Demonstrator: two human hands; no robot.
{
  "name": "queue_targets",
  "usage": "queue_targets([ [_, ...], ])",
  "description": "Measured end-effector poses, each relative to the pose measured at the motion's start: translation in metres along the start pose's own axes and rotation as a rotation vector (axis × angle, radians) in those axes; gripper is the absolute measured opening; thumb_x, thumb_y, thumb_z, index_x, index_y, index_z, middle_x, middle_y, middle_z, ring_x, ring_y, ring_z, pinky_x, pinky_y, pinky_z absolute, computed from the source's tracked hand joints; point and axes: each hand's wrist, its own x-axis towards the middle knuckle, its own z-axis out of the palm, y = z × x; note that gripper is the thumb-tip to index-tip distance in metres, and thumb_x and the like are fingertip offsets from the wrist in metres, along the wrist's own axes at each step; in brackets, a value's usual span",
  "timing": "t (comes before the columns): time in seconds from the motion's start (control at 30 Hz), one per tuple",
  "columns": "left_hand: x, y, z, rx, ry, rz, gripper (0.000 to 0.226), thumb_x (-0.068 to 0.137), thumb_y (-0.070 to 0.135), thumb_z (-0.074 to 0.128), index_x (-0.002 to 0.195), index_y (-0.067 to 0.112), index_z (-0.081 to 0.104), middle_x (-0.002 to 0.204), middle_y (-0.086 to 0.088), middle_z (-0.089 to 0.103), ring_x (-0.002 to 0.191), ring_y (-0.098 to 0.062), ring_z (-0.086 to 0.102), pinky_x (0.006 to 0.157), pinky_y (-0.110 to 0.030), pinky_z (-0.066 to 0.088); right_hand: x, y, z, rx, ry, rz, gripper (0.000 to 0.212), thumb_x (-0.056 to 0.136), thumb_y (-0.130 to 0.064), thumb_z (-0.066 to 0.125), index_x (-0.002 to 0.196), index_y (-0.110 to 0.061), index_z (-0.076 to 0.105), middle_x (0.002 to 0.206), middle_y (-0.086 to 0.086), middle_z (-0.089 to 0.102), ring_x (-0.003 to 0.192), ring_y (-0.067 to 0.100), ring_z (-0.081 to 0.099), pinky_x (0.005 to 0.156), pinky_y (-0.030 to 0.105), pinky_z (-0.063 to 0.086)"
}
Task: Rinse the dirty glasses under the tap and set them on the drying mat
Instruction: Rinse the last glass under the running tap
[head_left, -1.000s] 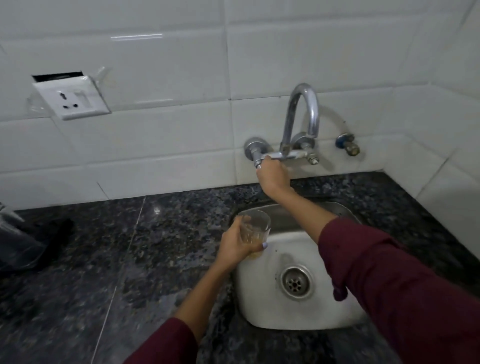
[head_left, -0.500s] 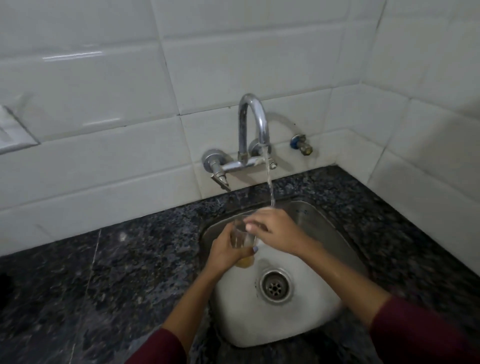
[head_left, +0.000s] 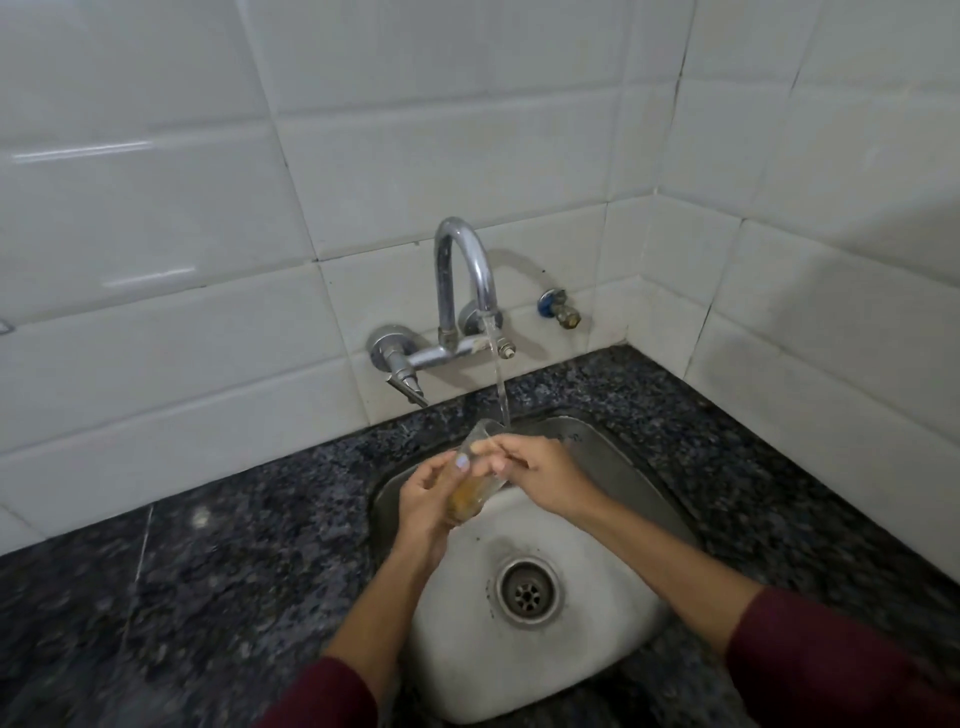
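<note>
Nearest, a steel sink (head_left: 639, 613) with a round drain (head_left: 528, 590) sits in the dark speckled granite tabletop (head_left: 197, 561). Above it, the left hand (head_left: 423, 499) grips a clear drinking glass (head_left: 475, 480) with amber residue at its base, tilted toward the stream; the right hand (head_left: 540, 475) pinches its rim. Behind, the chrome wall tap (head_left: 457, 291) runs. Rinsing looks barely begun. No drying mat or other glasses show.
</note>
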Motion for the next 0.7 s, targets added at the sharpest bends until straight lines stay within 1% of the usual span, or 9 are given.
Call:
queue_targets([
  [0.07, 0.004, 0.005, -0.005, -0.137, -0.037, -0.125, 0.015, 0.081, 0.025, 0.068, 0.083, 0.012, 0.062, 0.085, -0.015, 0.064, 0.06, -0.021, 0.063, 0.044, -0.026, 0.05, -0.005, 0.007, -0.004, -0.096, -0.15, -0.101, 0.018, 0.091, -0.012, 0.053, 0.106, -0.015, 0.064, 0.1, 0.002, 0.073, 0.096, 0.008, 0.066, 0.086, 0.024, 0.052],
  [0.1, 0.007, 0.007, -0.007, -0.152, -0.057, -0.175, 0.016, 0.082, 0.027, 0.066, 0.084, 0.012, 0.061, 0.084, -0.015, 0.061, 0.058, -0.022, 0.062, 0.042, -0.025, 0.047, -0.005, 0.01, -0.006, -0.143, -0.18, -0.124, 0.016, 0.091, -0.01, 0.053, 0.103, -0.013, 0.064, 0.1, 0.002, 0.073, 0.095, 0.007, 0.066, 0.085, 0.023, 0.052],
  [0.2, 0.007, 0.007, -0.004, -0.189, -0.127, -0.226, 0.04, 0.083, 0.036, 0.068, 0.11, 0.009, 0.058, 0.101, -0.019, 0.061, 0.064, -0.024, 0.064, 0.045, -0.028, 0.048, 0.002, 0.003, -0.004, 0.002, -0.072, -0.024, 0.016, 0.089, -0.005, 0.055, 0.093, -0.015, 0.066, 0.092, 0.002, 0.073, 0.088, 0.01, 0.069, 0.075, 0.02, 0.052],
  [0.3, 0.009, 0.004, 0.004, -0.265, -0.011, -0.078, 0.009, 0.091, 0.025, 0.059, 0.095, 0.018, 0.056, 0.094, -0.013, 0.063, 0.073, -0.026, 0.064, 0.058, -0.037, 0.055, 0.012, -0.012, 0.012, 0.251, 0.128, 0.191, 0.017, 0.09, -0.012, 0.055, 0.086, -0.023, 0.067, 0.092, 0.007, 0.074, 0.087, 0.031, 0.07, 0.064, 0.026, 0.05],
  [0.4, 0.014, 0.009, 0.003, -0.191, 0.068, -0.071, 0.018, 0.092, 0.026, 0.054, 0.106, 0.016, 0.057, 0.095, -0.017, 0.062, 0.075, -0.031, 0.063, 0.062, -0.042, 0.057, 0.01, -0.013, 0.02, 0.334, 0.054, 0.174, 0.016, 0.093, -0.011, 0.052, 0.097, -0.02, 0.065, 0.103, 0.013, 0.072, 0.095, 0.029, 0.069, 0.062, 0.022, 0.051],
  [0.47, 0.016, 0.015, -0.002, -0.125, 0.1, -0.15, 0.03, 0.091, 0.029, 0.054, 0.114, 0.01, 0.057, 0.094, -0.018, 0.064, 0.069, -0.029, 0.064, 0.057, -0.038, 0.057, 0.002, -0.003, 0.016, 0.215, -0.091, 0.05, 0.02, 0.093, -0.01, 0.052, 0.11, -0.013, 0.062, 0.113, 0.01, 0.068, 0.101, 0.014, 0.066, 0.07, 0.016, 0.05],
  [0.53, 0.017, 0.021, -0.006, -0.091, 0.082, -0.262, 0.034, 0.091, 0.033, 0.054, 0.113, 0.007, 0.058, 0.09, -0.017, 0.067, 0.063, -0.026, 0.068, 0.057, -0.037, 0.057, -0.003, 0.009, 0.008, -0.09, -0.215, -0.078, 0.025, 0.092, -0.006, 0.052, 0.116, -0.008, 0.06, 0.117, 0.002, 0.065, 0.101, -0.006, 0.06, 0.082, 0.011, 0.044],
  [0.6, 0.019, 0.025, -0.008, -0.105, 0.055, -0.364, 0.034, 0.092, 0.037, 0.053, 0.108, 0.008, 0.06, 0.091, -0.016, 0.069, 0.064, -0.025, 0.07, 0.057, -0.038, 0.059, 0.001, 0.018, 0.005, -0.251, -0.248, -0.14, 0.026, 0.09, -0.005, 0.053, 0.115, -0.008, 0.061, 0.116, 0.003, 0.067, 0.104, -0.001, 0.059, 0.09, 0.016, 0.045],
  [0.7, 0.023, 0.026, -0.008, -0.174, 0.021, -0.341, 0.031, 0.092, 0.037, 0.052, 0.104, 0.01, 0.061, 0.096, -0.015, 0.068, 0.079, -0.027, 0.067, 0.07, -0.042, 0.058, 0.009, 0.01, 0.012, -0.123, -0.114, -0.044, 0.021, 0.089, -0.005, 0.056, 0.105, -0.015, 0.065, 0.104, 0.007, 0.071, 0.092, 0.012, 0.066, 0.083, 0.028, 0.054],
])
